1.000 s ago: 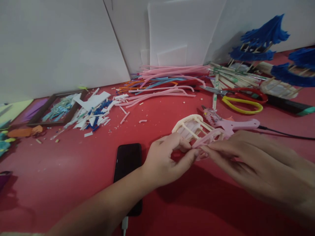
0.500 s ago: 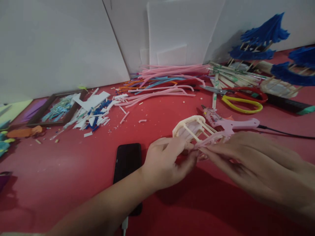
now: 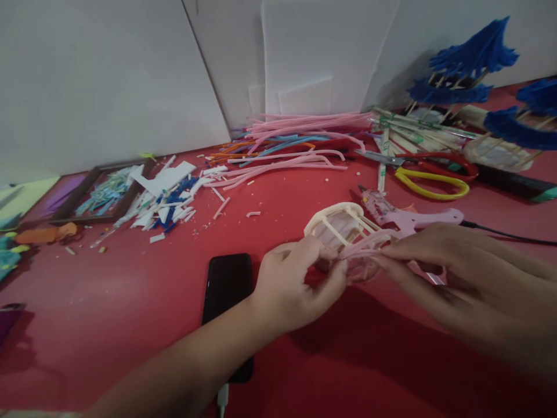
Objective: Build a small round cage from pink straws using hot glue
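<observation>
A small frame model [image 3: 335,224] of pale sticks between rounded ends is held over the red table, its nearer end trimmed with pink pipe cleaner [image 3: 365,245]. My left hand [image 3: 296,284] is closed, thumb and fingers pinching the pink-trimmed edge from the left. From the right, my right hand [image 3: 461,278] pinches at the same pink pipe cleaner with thumb and forefinger; its other fingers hide part of what lies behind. Just beyond the model lies a pink glue gun [image 3: 418,219], partly covered by my right hand.
A black phone [image 3: 228,287] with a white cable lies left of my hands. Yellow-and-red-handled scissors [image 3: 430,183] rest behind the glue gun. Farther back are loose pink pipe cleaners [image 3: 300,129], paper scraps [image 3: 167,194], a dark-framed tray [image 3: 98,168] and blue-roofed stick models [image 3: 472,55].
My right hand has shifted slightly right along the pink pipe cleaner, away from my left fingertips. The model has tilted a little, and my left hand keeps its hold.
</observation>
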Motion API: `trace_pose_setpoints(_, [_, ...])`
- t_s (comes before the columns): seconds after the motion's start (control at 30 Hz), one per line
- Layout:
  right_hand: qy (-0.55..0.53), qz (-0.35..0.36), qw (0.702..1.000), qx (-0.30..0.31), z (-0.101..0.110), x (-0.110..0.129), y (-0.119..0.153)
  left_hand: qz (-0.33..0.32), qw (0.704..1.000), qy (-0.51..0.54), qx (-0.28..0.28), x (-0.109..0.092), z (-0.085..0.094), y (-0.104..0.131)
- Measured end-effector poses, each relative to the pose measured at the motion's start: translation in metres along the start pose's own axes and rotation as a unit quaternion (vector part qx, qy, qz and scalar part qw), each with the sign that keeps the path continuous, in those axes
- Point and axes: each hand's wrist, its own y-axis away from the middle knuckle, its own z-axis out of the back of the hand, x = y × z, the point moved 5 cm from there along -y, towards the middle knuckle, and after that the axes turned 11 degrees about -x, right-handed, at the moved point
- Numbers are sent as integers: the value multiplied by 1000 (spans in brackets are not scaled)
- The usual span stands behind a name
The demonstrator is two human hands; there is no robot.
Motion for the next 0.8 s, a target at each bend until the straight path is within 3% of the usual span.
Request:
trace_pose_setpoints(0.3, [-43, -104, 993, 19, -4, -7, 4, -38, 999, -10, -18, -3, 2, 0])
trace_pose_setpoints(0.47, [-69, -62, 996, 2, -5, -9, 5, -34, 999, -14, -16, -2, 1, 1])
trace_pose_setpoints(0.67, [-52, -119, 991, -17, -8, -21, 9, -36, 999, -9, -15, -1, 1, 0])
trace_pose_setpoints(0.8, [-92, -131, 987, 22, -14, -27, 10, -23, 1000, 1, -13, 0, 2, -1])
